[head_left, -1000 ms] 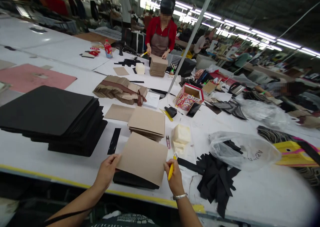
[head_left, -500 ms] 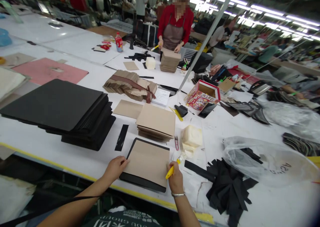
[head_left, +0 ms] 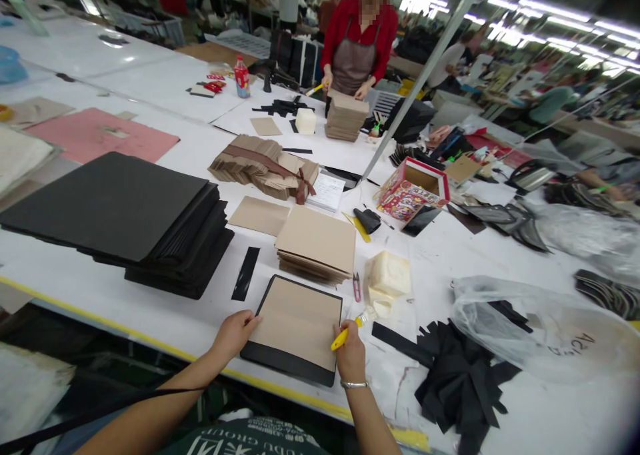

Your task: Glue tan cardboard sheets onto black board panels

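A beige board (head_left: 300,318) lies on a black sheet (head_left: 287,363), which shows as a wide strip along the near edge. At the board's left edge, my left hand (head_left: 234,335) pinches it between thumb and fingers. My right hand (head_left: 351,353) is closed around a yellow-handled brush (head_left: 340,339), its pale bristles pointing away to the right. The fingers of that hand also rest at the board's right edge. Just behind sits a stack of beige boards (head_left: 316,240). A white block-shaped container (head_left: 390,273) stands beyond the brush, with small pink thread snips (head_left: 357,287) beside it.
On the left rises a tall stack of black sheets (head_left: 115,201), near a short black strip (head_left: 245,273). Black strips (head_left: 457,375) are heaped on the right by a clear plastic bag (head_left: 540,328). A slanted metal pole (head_left: 425,75) stands mid-table; across it works a person in red (head_left: 360,48).
The beige board has slid away from me on the black sheet, baring more black along the near edge. Both hands keep their grip. The camera view has shifted slightly.
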